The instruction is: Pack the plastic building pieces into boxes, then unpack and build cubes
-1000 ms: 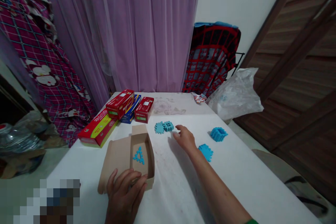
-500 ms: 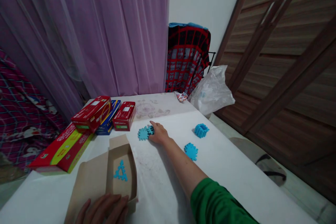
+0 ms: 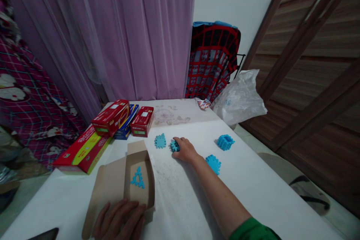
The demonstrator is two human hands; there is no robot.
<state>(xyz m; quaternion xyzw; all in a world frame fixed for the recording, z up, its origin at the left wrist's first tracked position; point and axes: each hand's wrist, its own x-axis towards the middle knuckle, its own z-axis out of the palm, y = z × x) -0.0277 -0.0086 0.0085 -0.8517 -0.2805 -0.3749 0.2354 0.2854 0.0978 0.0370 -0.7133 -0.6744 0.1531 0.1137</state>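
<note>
My right hand [image 3: 186,150] is closed, its fingers and thumb around blue notched puzzle pieces [image 3: 174,146] on the white table; the palm hides part of them. Just left of it lies a flat light-blue toothed piece [image 3: 160,141]. My left hand [image 3: 120,219] is at the near end of an opened cardboard box [image 3: 150,180], fingers bent over its edge, thumb hidden. Inside the box is a blue triangular toothed frame [image 3: 138,178]. On the right of the table stand a hollow blue assembled block [image 3: 225,142] and another flat toothed piece [image 3: 213,164], partly behind my forearm.
Red boxes [image 3: 142,121] and a blue box [image 3: 126,123] stand at the back left, one red box stacked on others. A long red and yellow box [image 3: 84,152] lies nearer. A white plastic bag [image 3: 240,95] sits at the right edge. A dark object [image 3: 46,234] shows bottom left.
My right hand has drawn the held pieces rightward, apart from the flat light-blue piece they overlapped. My left hand stays on the box. The view has turned somewhat left.
</note>
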